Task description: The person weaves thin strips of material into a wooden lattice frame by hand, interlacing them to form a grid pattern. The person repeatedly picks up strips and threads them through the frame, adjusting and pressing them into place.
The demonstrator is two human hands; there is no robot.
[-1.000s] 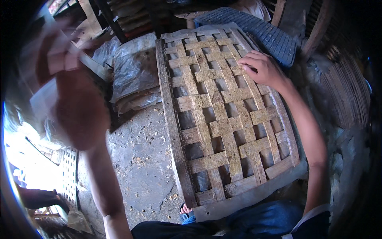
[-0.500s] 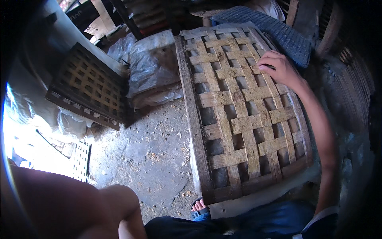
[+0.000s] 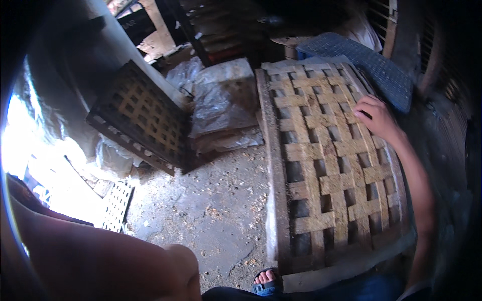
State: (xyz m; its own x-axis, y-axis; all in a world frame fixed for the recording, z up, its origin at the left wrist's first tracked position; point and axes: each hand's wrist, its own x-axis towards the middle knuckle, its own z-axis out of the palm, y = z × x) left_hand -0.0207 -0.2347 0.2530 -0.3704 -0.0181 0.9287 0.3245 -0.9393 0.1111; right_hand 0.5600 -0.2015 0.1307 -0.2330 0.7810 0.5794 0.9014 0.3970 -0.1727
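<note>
A rectangular wooden frame with a woven lattice of pale, crusted slats (image 3: 329,150) lies in front of me, on a sheet of clear plastic. My right hand (image 3: 375,116) is over the far right part of the lattice, close to its right rail. Its fingers are curled in toward the thumb, and whatever they hold, if anything, is too small or hidden to make out. My bare left arm (image 3: 125,246) crosses the lower left with its elbow bent. The left hand itself is out of the picture.
Behind the frame rests a blue slatted plastic panel (image 3: 361,65). Plastic-covered stacked things (image 3: 223,95) stand at its far left. A second lattice frame (image 3: 143,115) leans on the left wall. Crumbs litter the concrete floor (image 3: 201,205); my sandalled foot (image 3: 266,281) stands by the near corner.
The view has swung, so the whole scene sits further right and lower. My right hand stays at the same right-hand part of the lattice, its fingers curled a little tighter.
</note>
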